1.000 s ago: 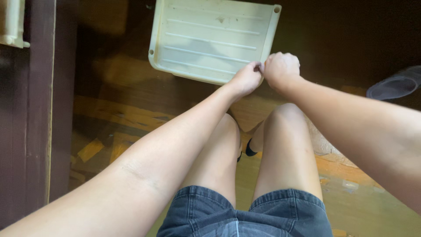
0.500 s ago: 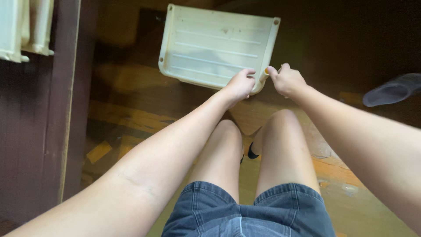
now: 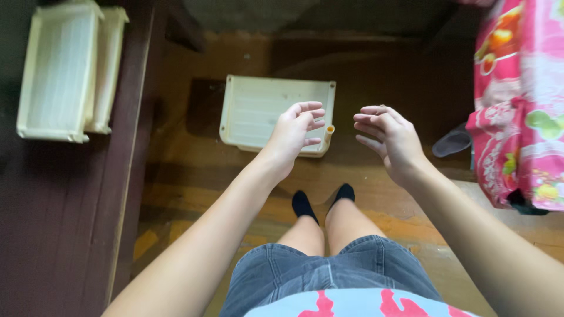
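A cream plastic tray (image 3: 258, 111) with a ribbed bottom lies flat on the wooden floor ahead of my feet. My left hand (image 3: 294, 132) hovers over its near right corner, fingers curled and apart, holding nothing. My right hand (image 3: 390, 138) is raised to the right of the tray, fingers spread, also empty. Neither hand touches the tray.
Two more cream trays (image 3: 61, 70) lean stacked on a dark wooden surface (image 3: 53, 223) at the left. A pink patterned cloth (image 3: 520, 100) hangs at the right, with a grey slipper (image 3: 452, 141) beside it. My feet in black socks (image 3: 323, 199) stand on the floor.
Both hands gripped the tray's near right corner earlier; they have let go and pulled back. The tray now rests on the floor, and the view has shifted back.
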